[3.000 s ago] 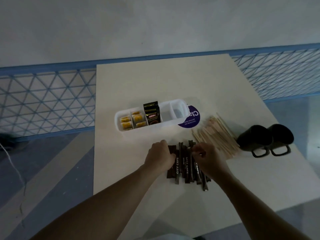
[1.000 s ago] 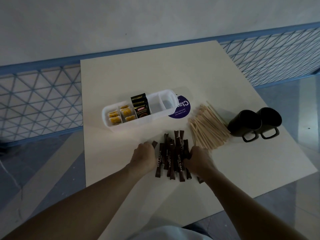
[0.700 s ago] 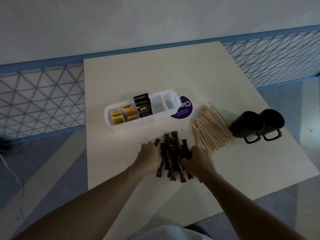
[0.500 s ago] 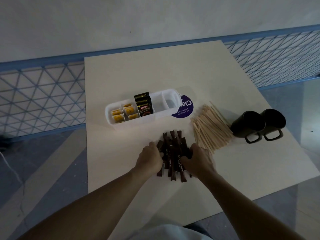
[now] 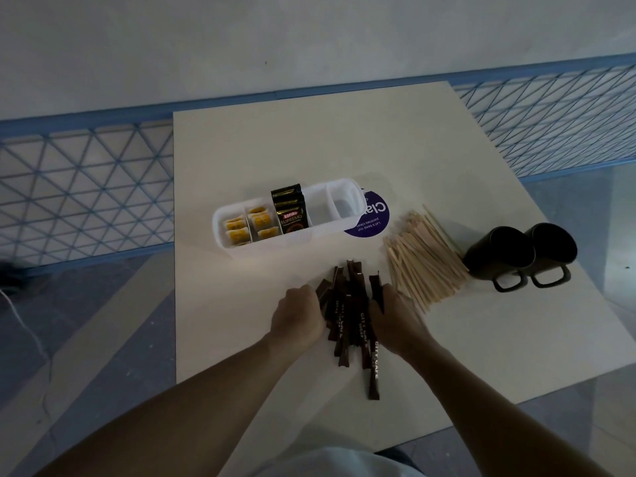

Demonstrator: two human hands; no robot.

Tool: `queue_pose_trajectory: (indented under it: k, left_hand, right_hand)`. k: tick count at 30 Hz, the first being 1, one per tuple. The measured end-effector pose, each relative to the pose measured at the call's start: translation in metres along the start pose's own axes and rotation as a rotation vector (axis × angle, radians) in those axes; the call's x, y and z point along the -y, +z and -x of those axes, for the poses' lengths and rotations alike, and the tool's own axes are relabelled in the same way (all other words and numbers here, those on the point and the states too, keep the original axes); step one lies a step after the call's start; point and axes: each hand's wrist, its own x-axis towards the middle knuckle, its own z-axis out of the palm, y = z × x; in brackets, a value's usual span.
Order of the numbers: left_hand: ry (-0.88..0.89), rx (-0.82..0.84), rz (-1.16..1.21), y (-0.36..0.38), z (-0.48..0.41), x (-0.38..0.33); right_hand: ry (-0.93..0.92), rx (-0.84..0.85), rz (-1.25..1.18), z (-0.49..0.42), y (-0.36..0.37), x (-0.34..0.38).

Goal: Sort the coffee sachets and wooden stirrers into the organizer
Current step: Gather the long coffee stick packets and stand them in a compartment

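My left grip (image 5: 298,318) and right grip (image 5: 395,321) curl onto the City Cafe stick sachets (image 5: 347,315) from 9 and 3 o'clock, near the front of the worktop (image 5: 275,132). I should squeeze evenly and square the ends before lifting them to the organizer (image 5: 292,238) at 12. The sachets are thin and dark brown, in a messy pile. One pokes out toward 6.

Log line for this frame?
step: gather stick sachets | left hand: holds bundle's left side | right hand: holds right side | stirrers: loose pile | organizer: right compartments empty
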Motion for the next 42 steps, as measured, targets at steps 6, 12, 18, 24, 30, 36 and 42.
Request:
queue_pose_trajectory:
  k: [6,12,18,24,30,36,42]
  left_hand:
    - [-0.007,-0.004,0.096,-0.004,0.001,0.002]
    - [-0.044,0.016,0.166,-0.013,-0.002,-0.001]
    - [-0.044,0.120,0.281,-0.023,-0.004,-0.006]
    - [-0.076,0.133,0.371,-0.025,0.001,-0.007]
    - [-0.043,0.127,0.462,-0.021,0.007,-0.003]
    - [-0.019,0.100,0.496,-0.023,0.010,0.001]
    - [-0.008,0.109,0.608,-0.036,0.010,0.003]
  right_hand:
    - [-0.024,-0.149,-0.148,-0.006,-0.013,0.009]
    - [0.054,-0.246,-0.200,-0.005,-0.035,0.018]
    - [0.179,-0.035,-0.331,0.013,-0.030,0.005]
    - [0.310,0.071,-0.232,0.040,-0.011,-0.010]
    - [0.361,0.093,-0.114,0.049,0.006,-0.006]
    - [0.330,0.074,0.017,0.046,0.007,0.001]
    - [0.290,0.095,-0.037,0.036,-0.016,0.012]
